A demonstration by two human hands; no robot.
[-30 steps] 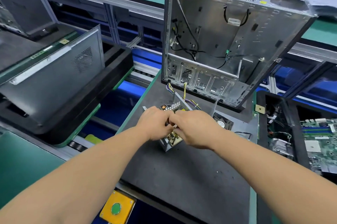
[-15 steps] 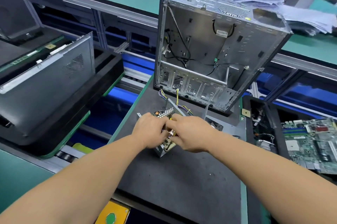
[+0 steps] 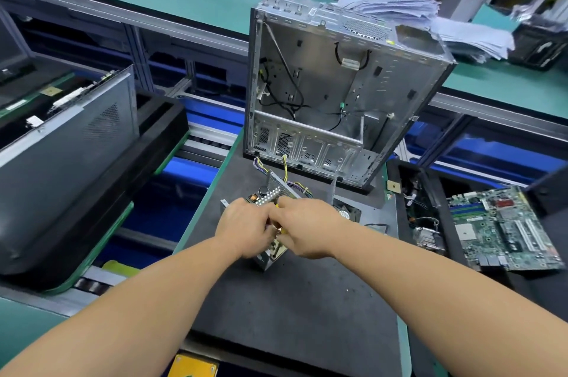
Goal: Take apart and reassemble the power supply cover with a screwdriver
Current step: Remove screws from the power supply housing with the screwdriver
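Both hands meet over the power supply [image 3: 272, 241], a small open metal box that sits on the dark mat [image 3: 295, 300] of the counter, just in front of the upright computer case [image 3: 338, 94]; the left hand [image 3: 244, 229] has its fingers curled down over the near-left part of the unit, gripping it, though exactly which edge the grip has hold of is hidden under the knuckles; the right hand [image 3: 307, 227] comes in from the right, its fingers curled and touching the left hand's, with a bit of yellow [image 3: 281, 230] showing between them, too small to name, so I cannot tell what that grip holds; a perforated metal cover [image 3: 276, 190] stands tilted at the far side of the unit, and a bundle of yellow and purple wires [image 3: 289, 172] runs from it toward the foot of the case; the case has its side open, showing a bare metal interior with loose black cables; just right of the hands a black fan [image 3: 347, 212] lies flat on the mat; further right, on a separate dark tray, lies a green motherboard [image 3: 504, 229]; to the left, across a gap with blue conveyor parts, another grey case [image 3: 67, 143] lies tilted on a black tray; a stack of papers [image 3: 430, 20] rests on the green surface behind the upright case; a yellow button box [image 3: 193, 366] shows at the bottom edge.
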